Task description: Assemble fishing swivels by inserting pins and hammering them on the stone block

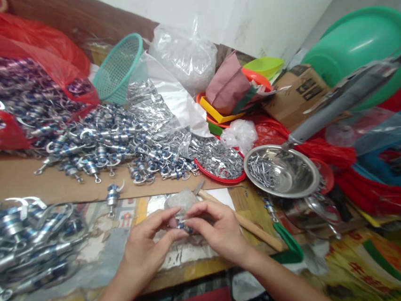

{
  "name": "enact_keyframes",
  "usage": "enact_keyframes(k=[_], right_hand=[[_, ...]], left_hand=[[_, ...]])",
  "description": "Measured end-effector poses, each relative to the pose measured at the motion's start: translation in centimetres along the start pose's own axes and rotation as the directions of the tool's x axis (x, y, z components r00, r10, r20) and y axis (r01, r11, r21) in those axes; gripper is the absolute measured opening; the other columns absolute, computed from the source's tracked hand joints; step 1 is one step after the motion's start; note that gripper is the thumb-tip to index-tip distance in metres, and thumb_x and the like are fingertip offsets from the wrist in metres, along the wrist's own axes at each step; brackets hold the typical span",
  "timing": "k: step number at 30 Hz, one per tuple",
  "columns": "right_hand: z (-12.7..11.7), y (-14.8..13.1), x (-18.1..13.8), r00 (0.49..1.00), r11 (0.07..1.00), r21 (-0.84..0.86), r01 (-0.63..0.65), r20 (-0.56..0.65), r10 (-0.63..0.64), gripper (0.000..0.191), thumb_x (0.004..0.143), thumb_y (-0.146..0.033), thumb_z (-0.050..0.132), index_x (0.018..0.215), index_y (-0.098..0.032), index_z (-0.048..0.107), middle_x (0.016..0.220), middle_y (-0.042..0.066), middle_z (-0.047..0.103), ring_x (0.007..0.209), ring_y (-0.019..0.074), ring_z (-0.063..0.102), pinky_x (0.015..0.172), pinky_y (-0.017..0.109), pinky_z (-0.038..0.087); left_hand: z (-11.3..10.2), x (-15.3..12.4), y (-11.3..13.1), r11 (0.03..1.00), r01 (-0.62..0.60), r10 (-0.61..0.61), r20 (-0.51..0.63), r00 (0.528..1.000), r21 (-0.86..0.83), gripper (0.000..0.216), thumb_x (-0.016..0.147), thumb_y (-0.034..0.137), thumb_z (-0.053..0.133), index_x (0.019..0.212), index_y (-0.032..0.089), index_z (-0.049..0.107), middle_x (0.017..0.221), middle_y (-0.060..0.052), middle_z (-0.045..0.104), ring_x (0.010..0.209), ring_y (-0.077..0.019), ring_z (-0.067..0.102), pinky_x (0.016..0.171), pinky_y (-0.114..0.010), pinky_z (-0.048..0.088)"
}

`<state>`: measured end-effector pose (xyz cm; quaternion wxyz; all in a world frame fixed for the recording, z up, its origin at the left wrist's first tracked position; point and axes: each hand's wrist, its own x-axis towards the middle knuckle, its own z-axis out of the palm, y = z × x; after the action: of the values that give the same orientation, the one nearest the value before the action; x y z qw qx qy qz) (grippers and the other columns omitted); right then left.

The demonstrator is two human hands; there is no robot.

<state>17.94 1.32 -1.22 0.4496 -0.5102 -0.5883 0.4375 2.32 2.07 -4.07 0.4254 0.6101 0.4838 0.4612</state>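
My left hand (149,245) and my right hand (217,229) meet over the near edge of the table, fingers pinched together on one small blue-and-silver metal fitting (183,226). Both hands grip it between thumb and fingertips. Just behind them lies a wooden-handled tool (243,222) and a small clear bag (182,200). A loose fitting (113,197) lies on the cardboard further back.
Heaps of the same fittings lie at the left (28,247) and across the middle (115,144). A red tray of small metal clips (219,160), a steel bowl (282,171), a teal basket (118,68), red bags and a green basin (360,45) crowd the back and right.
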Motion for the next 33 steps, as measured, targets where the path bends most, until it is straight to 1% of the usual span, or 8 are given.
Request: enact_keyframes(k=[4,12,14,17,19,22,28,33], right_hand=[[0.2,0.4,-0.2,1.000,0.996,0.089,0.005,-0.019,-0.003,0.014,0.067,-0.012,0.065,0.078,-0.019,0.059,0.070,-0.002,0.065,0.064,0.0116,0.062,0.061,0.021,0.051],[-0.4,0.6,-1.1,0.967,0.952,-0.175,0.249,-0.012,-0.255,0.017,0.075,-0.012,0.061,0.090,-0.020,0.057,0.076,0.000,0.066,0.069,0.0116,0.063,0.065,0.020,0.052],[-0.9,1.0,-1.4,0.910,0.868,-0.283,0.408,0.048,-0.412,0.025,0.074,-0.017,0.064,0.098,-0.020,0.055,0.083,0.004,0.066,0.076,0.0147,0.063,0.070,0.025,0.052],[-1.8,1.7,-1.8,0.753,0.630,-0.431,0.646,0.225,-0.618,0.031,0.076,-0.013,0.061,0.105,-0.019,0.055,0.093,0.009,0.065,0.085,0.0178,0.062,0.072,0.029,0.052],[-2.4,2.1,-1.9,0.661,0.488,-0.473,0.733,0.327,-0.676,0.029,0.080,-0.008,0.052,0.106,-0.018,0.056,0.096,0.010,0.066,0.086,0.0178,0.062,0.070,0.029,0.052],[-3.0,2.1,-1.8,0.586,0.382,-0.480,0.789,0.404,-0.702,0.028,0.083,-0.010,0.046,0.108,-0.017,0.058,0.099,0.012,0.066,0.091,0.0195,0.062,0.070,0.031,0.053],[-2.7,1.4,-1.7,0.617,0.438,-0.469,0.767,0.347,-0.706,0.026,0.081,-0.008,0.049,0.101,-0.017,0.063,0.098,0.012,0.068,0.088,0.0188,0.063,0.068,0.029,0.053],[-2.0,1.6,-2.0,0.740,0.632,-0.401,0.664,0.226,-0.634,0.030,0.079,-0.007,0.050,0.097,-0.022,0.067,0.099,0.009,0.068,0.084,0.0157,0.066,0.069,0.025,0.055]], left_hand=[[-0.1,0.2,0.5,0.998,-0.056,0.056,0.044,0.997,-0.001,0.018,0.063,0.015,0.068,0.081,0.018,0.073,0.066,-0.001,0.069,0.064,-0.0145,0.063,0.063,-0.023,0.049],[-0.2,0.0,0.7,0.998,0.006,0.001,0.135,0.991,-0.054,0.013,0.069,0.018,0.065,0.073,0.025,0.075,0.070,-0.001,0.070,0.068,-0.0148,0.064,0.062,-0.021,0.047],[-0.2,0.0,1.0,0.997,0.046,-0.038,0.120,0.992,-0.069,0.011,0.068,0.019,0.065,0.069,0.024,0.075,0.068,-0.001,0.070,0.066,-0.0153,0.064,0.062,-0.022,0.048],[-0.3,0.2,1.7,0.995,0.075,-0.066,0.112,0.991,-0.071,0.010,0.067,0.020,0.065,0.064,0.022,0.074,0.066,-0.001,0.070,0.065,-0.0164,0.064,0.062,-0.024,0.049],[-0.4,0.2,2.0,0.997,0.061,-0.055,0.136,0.989,-0.039,0.010,0.068,0.022,0.065,0.063,0.021,0.073,0.066,-0.002,0.069,0.065,-0.0168,0.063,0.063,-0.025,0.048],[-0.6,0.2,2.3,0.999,0.023,-0.029,0.194,0.981,0.035,0.013,0.072,0.024,0.061,0.064,0.019,0.071,0.066,-0.003,0.068,0.065,-0.0165,0.062,0.062,-0.025,0.047],[-0.9,0.2,2.5,0.986,-0.137,0.115,0.208,0.971,0.092,0.015,0.076,0.022,0.058,0.066,0.020,0.070,0.075,-0.003,0.064,0.074,-0.0160,0.061,0.069,-0.024,0.046],[-1.1,0.2,2.7,0.999,-0.026,0.017,0.267,0.964,0.030,0.017,0.078,0.024,0.056,0.068,0.021,0.069,0.077,-0.002,0.070,0.073,-0.0162,0.063,0.070,-0.023,0.047]])
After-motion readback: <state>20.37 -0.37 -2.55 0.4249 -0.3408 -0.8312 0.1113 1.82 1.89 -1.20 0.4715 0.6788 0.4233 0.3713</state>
